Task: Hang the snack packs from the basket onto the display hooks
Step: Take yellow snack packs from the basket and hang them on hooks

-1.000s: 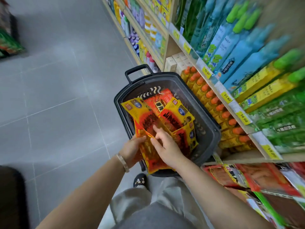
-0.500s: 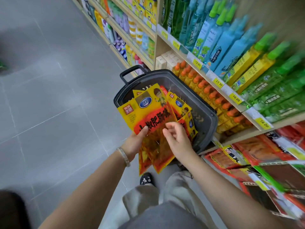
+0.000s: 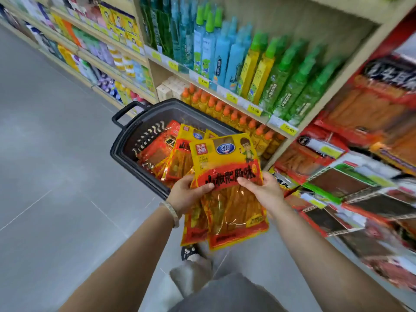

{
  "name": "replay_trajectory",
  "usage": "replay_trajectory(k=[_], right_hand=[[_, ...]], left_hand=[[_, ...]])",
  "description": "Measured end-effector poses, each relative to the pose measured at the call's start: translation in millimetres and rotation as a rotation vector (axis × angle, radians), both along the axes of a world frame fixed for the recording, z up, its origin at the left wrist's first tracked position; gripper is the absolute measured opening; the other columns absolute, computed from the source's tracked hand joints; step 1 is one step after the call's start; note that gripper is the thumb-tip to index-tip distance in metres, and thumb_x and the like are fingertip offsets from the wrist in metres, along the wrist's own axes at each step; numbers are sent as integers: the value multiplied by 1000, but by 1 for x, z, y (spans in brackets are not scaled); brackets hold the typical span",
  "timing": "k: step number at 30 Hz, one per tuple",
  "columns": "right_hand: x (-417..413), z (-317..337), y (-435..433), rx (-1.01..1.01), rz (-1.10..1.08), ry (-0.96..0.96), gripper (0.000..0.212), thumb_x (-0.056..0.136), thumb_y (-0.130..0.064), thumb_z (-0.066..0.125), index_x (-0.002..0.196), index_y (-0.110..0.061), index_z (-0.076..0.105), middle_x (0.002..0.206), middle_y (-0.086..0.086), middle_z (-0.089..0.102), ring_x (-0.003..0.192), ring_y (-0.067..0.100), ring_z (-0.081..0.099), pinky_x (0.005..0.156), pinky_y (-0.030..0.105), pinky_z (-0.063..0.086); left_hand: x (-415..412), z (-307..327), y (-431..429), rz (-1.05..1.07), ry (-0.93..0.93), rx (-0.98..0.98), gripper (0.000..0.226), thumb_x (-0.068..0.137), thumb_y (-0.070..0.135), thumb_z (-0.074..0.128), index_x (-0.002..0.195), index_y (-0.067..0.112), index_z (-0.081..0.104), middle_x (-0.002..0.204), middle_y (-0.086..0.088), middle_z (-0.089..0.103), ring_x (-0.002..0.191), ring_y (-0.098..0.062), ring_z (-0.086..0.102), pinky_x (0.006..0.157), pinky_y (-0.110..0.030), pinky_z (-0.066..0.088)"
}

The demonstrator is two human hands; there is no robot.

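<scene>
Since half a second earlier the fan of snack packs (image 3: 227, 199) had risen clear of the basket (image 3: 121, 143) and swung toward the person's right. The view had turned with it to take in more shelving.

The left hand (image 3: 189, 194) gripped the fan at its left edge, thumb laid across the front and fingers curled out of sight behind. Several packs seemed to be held, the rear ones poking out above and below those fingers. The right hand (image 3: 264, 190) pinched the front pack (image 3: 225, 158) at its right edge, with the thumb on the red band and the fingers wrapped behind. More loose packs (image 3: 157, 154) lay in the basket, beyond the left fingertips and apart from them. Right of the right fingers, near but not touching, hung the display rack (image 3: 337, 185), already carrying red and dark packs. Its hooks were too blurred to pick out.

The step in hand looked like the carry from basket to display, with the front pack being singled out. The next move would likely call for the right hand to peel that pack off the fan while the left kept the rest, then find a free hook and line up the pack's top edge with it. That edge stood well above both thumbs, so a higher regrip might help.
</scene>
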State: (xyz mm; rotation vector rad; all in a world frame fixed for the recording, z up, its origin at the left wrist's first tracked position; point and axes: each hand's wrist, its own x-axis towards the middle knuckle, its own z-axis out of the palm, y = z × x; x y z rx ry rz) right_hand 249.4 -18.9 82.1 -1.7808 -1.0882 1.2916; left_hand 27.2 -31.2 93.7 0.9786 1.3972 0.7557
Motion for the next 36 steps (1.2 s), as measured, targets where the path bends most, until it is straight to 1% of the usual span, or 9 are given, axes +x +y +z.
replay_trajectory(k=[3, 8, 14, 18, 21, 26, 29, 33, 36], right_hand=[[63, 15, -29, 83, -169, -3, 44, 62, -37, 86, 99, -25, 64, 96, -5, 72, 91, 18, 68, 86, 41, 54], [160, 38, -120, 289, -309, -179, 34, 71, -11, 82, 94, -29, 65, 89, -16, 66, 71, -13, 60, 72, 9, 45], [250, 64, -220, 346, -496, -286, 28, 93, -28, 58, 117, -15, 63, 112, -1, 65, 111, 19, 58, 99, 36, 43], [293, 88, -264, 423, -682, -348, 27, 96, -39, 48, 83, -24, 65, 82, -8, 65, 84, 14, 59, 70, 24, 40], [322, 109, -281, 535, -760, -478, 25, 98, -30, 48, 106, -15, 66, 93, -5, 61, 89, 10, 52, 70, 14, 33], [375, 138, -289, 614, -866, -515, 20, 97, -26, 51, 79, -19, 57, 66, -11, 54, 62, 9, 51, 54, 14, 32], [406, 159, -286, 677, -899, -545, 6, 97, -25, 52, 95, -26, 57, 80, -24, 55, 71, -6, 52, 62, 0, 34], [447, 192, -268, 732, -943, -495, 19, 94, -33, 55, 77, -40, 55, 65, -22, 56, 65, -5, 50, 66, 23, 41], [477, 218, -247, 791, -971, -471, 31, 92, -38, 57, 61, -35, 53, 52, -20, 53, 50, -4, 45, 52, 22, 36]], left_hand=[[34, 2, -6, -7, 30, 48, 12, 74, 30, 77, 82, 27, 69, 83, 8, 73, 77, -9, 69, 66, -25, 55], [116, 12, -33, -52, 40, 121, 19, 84, 10, 67, 96, 23, 60, 95, -5, 67, 88, -22, 63, 78, -34, 53], [226, 49, -82, -170, -115, 193, 21, 92, 8, 56, 105, 23, 61, 104, -6, 66, 85, -15, 62, 77, -28, 51], [297, 75, -102, -227, -78, 267, 15, 94, 39, 51, 97, 31, 63, 112, 1, 65, 104, -18, 60, 96, -34, 45], [344, 101, -106, -226, 44, 342, 32, 90, 53, 49, 95, 29, 68, 98, 3, 68, 96, -17, 60, 83, -24, 39], [414, 137, -97, -302, -44, 492, 44, 92, 43, 52, 122, 13, 61, 120, -1, 62, 116, -18, 54, 90, -23, 37], [452, 160, -88, -314, -101, 578, 39, 93, 41, 52, 124, 18, 56, 108, 19, 59, 111, -9, 55, 80, -11, 33], [496, 196, -61, -382, -183, 665, 46, 92, 48, 50, 131, 24, 51, 132, 9, 55, 126, -11, 47, 106, -31, 34], [523, 231, -42, -408, -301, 807, 14, 93, 39, 52, 96, 42, 65, 103, 15, 68, 101, -8, 62, 93, -38, 48]])
